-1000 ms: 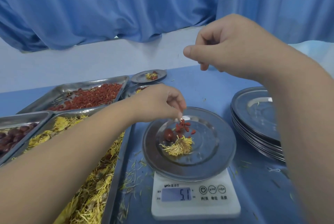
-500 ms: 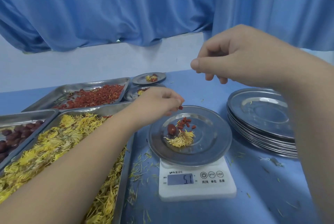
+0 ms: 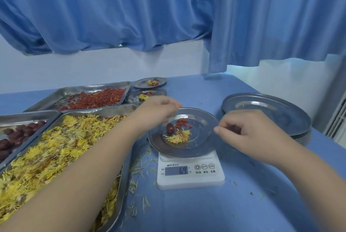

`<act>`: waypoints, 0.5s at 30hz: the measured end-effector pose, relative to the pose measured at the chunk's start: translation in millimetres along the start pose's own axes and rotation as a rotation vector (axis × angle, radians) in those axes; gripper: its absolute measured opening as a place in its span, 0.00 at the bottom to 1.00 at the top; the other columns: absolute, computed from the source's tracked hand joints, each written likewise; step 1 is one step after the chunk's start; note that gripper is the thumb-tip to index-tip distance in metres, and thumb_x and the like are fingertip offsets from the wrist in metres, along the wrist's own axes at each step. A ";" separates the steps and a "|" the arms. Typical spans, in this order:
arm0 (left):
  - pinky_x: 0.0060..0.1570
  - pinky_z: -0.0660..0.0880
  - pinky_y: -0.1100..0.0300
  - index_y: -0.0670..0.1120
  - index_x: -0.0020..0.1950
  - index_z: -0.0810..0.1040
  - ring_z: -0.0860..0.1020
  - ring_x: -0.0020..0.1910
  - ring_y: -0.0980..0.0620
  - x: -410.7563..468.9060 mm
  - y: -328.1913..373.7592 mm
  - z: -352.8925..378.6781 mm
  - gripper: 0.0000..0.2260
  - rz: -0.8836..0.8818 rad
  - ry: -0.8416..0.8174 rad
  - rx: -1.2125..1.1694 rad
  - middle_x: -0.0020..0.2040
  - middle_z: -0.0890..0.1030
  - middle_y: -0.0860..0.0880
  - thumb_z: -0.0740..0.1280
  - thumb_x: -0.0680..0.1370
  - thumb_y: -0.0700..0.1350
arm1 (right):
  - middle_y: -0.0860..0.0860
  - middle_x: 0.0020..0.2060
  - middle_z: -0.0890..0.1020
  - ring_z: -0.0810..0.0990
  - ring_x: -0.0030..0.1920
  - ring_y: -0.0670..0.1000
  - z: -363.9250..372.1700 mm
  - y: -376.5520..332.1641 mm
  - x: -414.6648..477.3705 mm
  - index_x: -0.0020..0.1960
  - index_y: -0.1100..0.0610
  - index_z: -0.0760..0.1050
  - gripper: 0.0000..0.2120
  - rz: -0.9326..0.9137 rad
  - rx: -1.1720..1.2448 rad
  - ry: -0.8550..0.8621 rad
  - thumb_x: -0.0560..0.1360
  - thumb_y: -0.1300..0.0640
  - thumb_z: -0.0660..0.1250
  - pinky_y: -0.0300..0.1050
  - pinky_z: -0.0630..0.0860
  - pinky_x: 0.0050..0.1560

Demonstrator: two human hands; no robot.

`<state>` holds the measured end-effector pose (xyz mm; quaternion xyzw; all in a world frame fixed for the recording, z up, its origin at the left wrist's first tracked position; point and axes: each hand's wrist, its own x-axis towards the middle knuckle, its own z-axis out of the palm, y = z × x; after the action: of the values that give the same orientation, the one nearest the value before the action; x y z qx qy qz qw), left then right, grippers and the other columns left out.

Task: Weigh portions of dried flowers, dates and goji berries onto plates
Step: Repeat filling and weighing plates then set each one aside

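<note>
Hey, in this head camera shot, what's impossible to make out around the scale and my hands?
- Right hand: whatever is inside is hidden by its curled fingers.
- Left hand: fingertips blurred, so any berries pinched there are unclear.
- Scale display: digits blurry, decimal point unreadable.
- Date tray: cut off by the left edge.
- Plate stack: count too fine to tell.

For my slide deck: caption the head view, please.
Both hands at a plate of flower, date and goji berries on a scale.

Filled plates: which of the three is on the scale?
The near plate, between both hands, sits on the white scale. The other two filled plates rest on the table beyond the left hand.
</note>
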<state>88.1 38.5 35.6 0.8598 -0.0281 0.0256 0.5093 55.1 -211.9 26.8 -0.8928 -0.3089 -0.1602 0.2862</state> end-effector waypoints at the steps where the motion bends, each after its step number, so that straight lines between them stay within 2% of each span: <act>1: 0.58 0.78 0.55 0.54 0.50 0.84 0.81 0.54 0.58 -3.0 1.7 -1.0 0.05 0.006 0.022 -0.015 0.52 0.84 0.57 0.68 0.78 0.50 | 0.43 0.33 0.78 0.75 0.35 0.43 0.1 0.7 -2.1 0.32 0.51 0.76 0.11 0.015 0.017 0.010 0.73 0.51 0.67 0.33 0.68 0.34; 5: 0.58 0.78 0.53 0.54 0.49 0.83 0.80 0.56 0.54 -14.2 9.1 -5.4 0.06 -0.014 0.163 -0.176 0.55 0.83 0.53 0.66 0.79 0.47 | 0.41 0.30 0.78 0.73 0.30 0.41 3.4 3.7 -4.7 0.34 0.49 0.74 0.09 0.175 0.090 0.046 0.72 0.49 0.67 0.34 0.69 0.32; 7: 0.60 0.77 0.50 0.51 0.52 0.82 0.80 0.57 0.51 -19.8 10.4 -6.9 0.06 -0.044 0.252 -0.278 0.55 0.82 0.50 0.66 0.79 0.45 | 0.44 0.31 0.78 0.73 0.30 0.41 8.2 6.3 -5.3 0.36 0.49 0.73 0.09 0.276 0.087 0.028 0.72 0.48 0.68 0.37 0.69 0.32; 10: 0.61 0.76 0.47 0.50 0.53 0.81 0.80 0.57 0.50 -25.8 9.1 -9.6 0.07 -0.062 0.372 -0.413 0.55 0.82 0.49 0.65 0.79 0.44 | 0.48 0.29 0.78 0.78 0.28 0.43 17.0 8.8 -5.6 0.36 0.51 0.71 0.10 0.393 0.110 0.003 0.72 0.48 0.68 0.37 0.67 0.27; 12: 0.62 0.74 0.45 0.51 0.53 0.81 0.80 0.56 0.51 -27.5 6.3 -11.7 0.06 -0.079 0.394 -0.420 0.54 0.82 0.51 0.65 0.79 0.46 | 0.50 0.29 0.81 0.80 0.26 0.46 20.3 9.5 -3.7 0.38 0.53 0.70 0.11 0.476 0.164 -0.004 0.73 0.48 0.67 0.37 0.67 0.25; 15: 0.63 0.72 0.44 0.54 0.51 0.79 0.79 0.56 0.52 -30.1 -0.3 -13.7 0.04 -0.146 0.347 -0.366 0.57 0.81 0.54 0.65 0.78 0.50 | 0.50 0.29 0.83 0.77 0.20 0.45 22.8 8.8 -1.3 0.40 0.57 0.70 0.10 0.583 0.253 -0.033 0.74 0.51 0.66 0.35 0.66 0.19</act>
<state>57.9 51.3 39.7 0.7359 0.1178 0.1304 0.6539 62.2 -204.2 4.7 -0.9034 -0.0621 -0.0173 0.4239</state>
